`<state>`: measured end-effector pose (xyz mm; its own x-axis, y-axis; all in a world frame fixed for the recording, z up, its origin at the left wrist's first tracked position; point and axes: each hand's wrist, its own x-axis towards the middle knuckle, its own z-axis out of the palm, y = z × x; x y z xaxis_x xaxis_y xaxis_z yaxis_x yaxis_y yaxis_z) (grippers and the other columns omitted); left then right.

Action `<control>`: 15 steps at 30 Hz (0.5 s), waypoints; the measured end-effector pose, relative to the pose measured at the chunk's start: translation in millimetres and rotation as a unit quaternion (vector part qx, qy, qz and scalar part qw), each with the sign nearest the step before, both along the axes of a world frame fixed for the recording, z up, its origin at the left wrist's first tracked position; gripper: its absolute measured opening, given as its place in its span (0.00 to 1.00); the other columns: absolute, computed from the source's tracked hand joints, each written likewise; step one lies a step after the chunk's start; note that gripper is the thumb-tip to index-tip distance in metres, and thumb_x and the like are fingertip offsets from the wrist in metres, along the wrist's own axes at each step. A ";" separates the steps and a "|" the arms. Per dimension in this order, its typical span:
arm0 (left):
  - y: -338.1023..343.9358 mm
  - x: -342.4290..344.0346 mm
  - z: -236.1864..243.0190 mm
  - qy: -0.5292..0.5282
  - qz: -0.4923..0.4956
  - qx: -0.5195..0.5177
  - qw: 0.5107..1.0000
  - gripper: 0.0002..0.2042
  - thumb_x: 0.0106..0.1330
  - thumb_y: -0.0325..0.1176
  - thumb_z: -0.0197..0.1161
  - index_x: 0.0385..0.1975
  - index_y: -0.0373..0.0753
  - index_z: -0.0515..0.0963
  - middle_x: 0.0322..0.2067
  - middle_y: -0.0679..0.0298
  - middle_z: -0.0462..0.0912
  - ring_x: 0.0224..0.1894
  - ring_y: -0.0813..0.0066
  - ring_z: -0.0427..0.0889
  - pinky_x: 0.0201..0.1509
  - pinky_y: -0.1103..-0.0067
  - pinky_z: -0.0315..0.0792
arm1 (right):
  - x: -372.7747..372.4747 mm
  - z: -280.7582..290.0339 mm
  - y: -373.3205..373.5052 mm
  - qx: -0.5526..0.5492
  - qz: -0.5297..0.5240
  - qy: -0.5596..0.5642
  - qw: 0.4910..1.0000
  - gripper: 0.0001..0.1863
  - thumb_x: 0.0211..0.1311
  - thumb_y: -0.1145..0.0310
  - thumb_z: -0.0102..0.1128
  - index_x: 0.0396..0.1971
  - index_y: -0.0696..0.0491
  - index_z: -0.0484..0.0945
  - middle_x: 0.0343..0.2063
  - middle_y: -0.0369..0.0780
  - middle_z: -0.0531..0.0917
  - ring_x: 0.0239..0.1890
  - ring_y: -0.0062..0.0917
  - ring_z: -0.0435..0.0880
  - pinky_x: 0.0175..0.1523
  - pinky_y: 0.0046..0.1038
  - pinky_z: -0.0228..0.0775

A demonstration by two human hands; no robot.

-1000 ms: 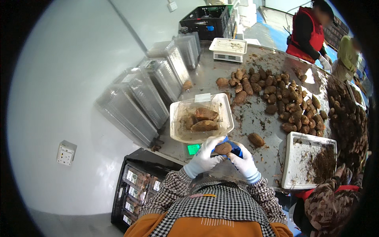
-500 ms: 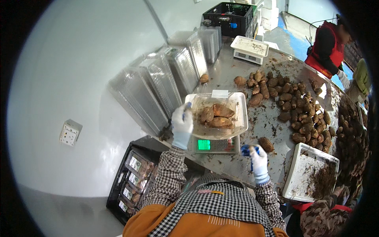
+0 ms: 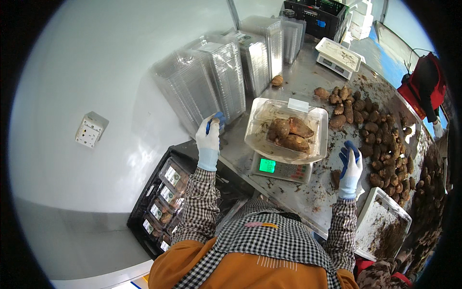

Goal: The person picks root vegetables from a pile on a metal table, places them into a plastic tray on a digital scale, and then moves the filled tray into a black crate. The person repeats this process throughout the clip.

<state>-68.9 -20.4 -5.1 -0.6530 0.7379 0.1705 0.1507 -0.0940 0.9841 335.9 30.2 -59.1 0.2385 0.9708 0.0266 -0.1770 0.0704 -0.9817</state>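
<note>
Three brown taro corms (image 3: 292, 135) lie in a clear plastic box (image 3: 274, 108) on the white tray (image 3: 321, 156) of a digital scale (image 3: 284, 169) with a lit green display. My left hand (image 3: 208, 139), in a white glove with blue fingers, is raised left of the tray, nearest the stacked clear boxes; its fingers are partly bent, with nothing seen in them. To the right of the scale, my right hand (image 3: 351, 168), gloved alike, has its fingers apart and appears to hold nothing. A single taro (image 3: 335, 178) lies beside it, partly hidden.
Tall stacks of clear plastic boxes (image 3: 224, 72) lean along the wall. A black crate (image 3: 139, 204) of packed boxes is at lower left. Heaped taros (image 3: 380, 139), a soiled white tray (image 3: 373, 204) and a second scale (image 3: 337, 58) occupy the table. A person in red (image 3: 423, 86) stands far right.
My left hand has left the clear box's edge and moved left toward the stacks. My right hand has moved up and right, its fingers spreading. The view has shifted, too.
</note>
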 end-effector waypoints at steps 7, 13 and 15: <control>9.3 3.9 -14.8 -0.014 -0.073 -0.021 0.997 0.14 0.73 0.30 0.52 0.52 0.30 0.77 0.42 0.65 0.82 0.42 0.81 0.78 0.49 0.83 0.72 | -63.0 18.4 87.6 -0.141 0.157 0.025 0.977 0.27 0.74 0.51 0.45 0.59 0.58 0.70 0.45 0.41 0.82 0.41 0.23 0.81 0.49 0.24 0.74; 29.5 40.2 -17.7 -0.053 -0.127 0.004 0.990 0.18 0.75 0.35 0.53 0.57 0.30 0.73 0.49 0.62 0.79 0.50 0.77 0.78 0.57 0.79 0.71 | -79.8 6.4 122.2 0.095 0.154 0.054 0.982 0.36 0.74 0.41 0.38 0.62 0.60 0.67 0.55 0.46 0.77 0.57 0.31 0.77 0.66 0.31 0.65; 30.5 47.3 -21.1 -0.063 -0.138 0.007 0.988 0.18 0.75 0.35 0.53 0.59 0.30 0.72 0.52 0.61 0.78 0.52 0.76 0.77 0.59 0.79 0.71 | -59.9 8.0 93.1 0.152 0.252 -0.164 0.942 0.38 0.76 0.42 0.28 0.67 0.63 0.59 0.64 0.48 0.69 0.60 0.31 0.75 0.68 0.34 0.62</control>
